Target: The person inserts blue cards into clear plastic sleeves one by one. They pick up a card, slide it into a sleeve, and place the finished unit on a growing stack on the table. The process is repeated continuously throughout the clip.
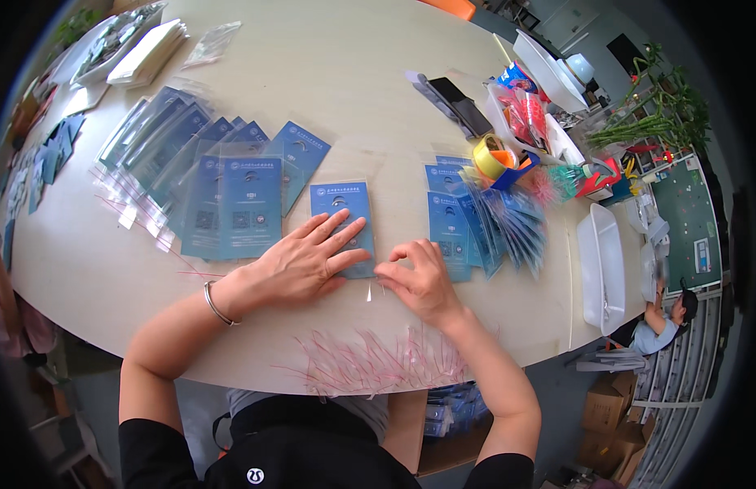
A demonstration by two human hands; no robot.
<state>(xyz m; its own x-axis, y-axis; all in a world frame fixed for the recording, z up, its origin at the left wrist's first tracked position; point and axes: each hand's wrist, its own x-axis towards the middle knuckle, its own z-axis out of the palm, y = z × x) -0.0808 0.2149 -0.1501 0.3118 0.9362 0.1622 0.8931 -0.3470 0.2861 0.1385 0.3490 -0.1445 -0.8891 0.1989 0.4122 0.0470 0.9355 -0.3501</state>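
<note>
A blue card in a clear plastic sleeve [339, 200] lies upright in front of me on the table. My left hand [300, 257] rests flat across its lower part, fingers spread, hiding much of the print. Beside the sleeve's lower right corner, my right hand [423, 281] is closed in a pinch; what sits between thumb and forefinger is too small to make out. A small white slip [369, 291] shows just below the sleeve. To the right, a fan of blue cards [451, 232] overlaps on the table. Left of my hands, more sleeved blue cards [252, 200] lie spread.
Pink strings with clear tags [378, 363] lie along the table's near edge. At the right stand a white tray [598, 269], a yellow tape roll [490, 156] and a bin of red packets [525, 118]. A dark phone [459, 106] lies farther back. Another person [659, 326] is at the far right.
</note>
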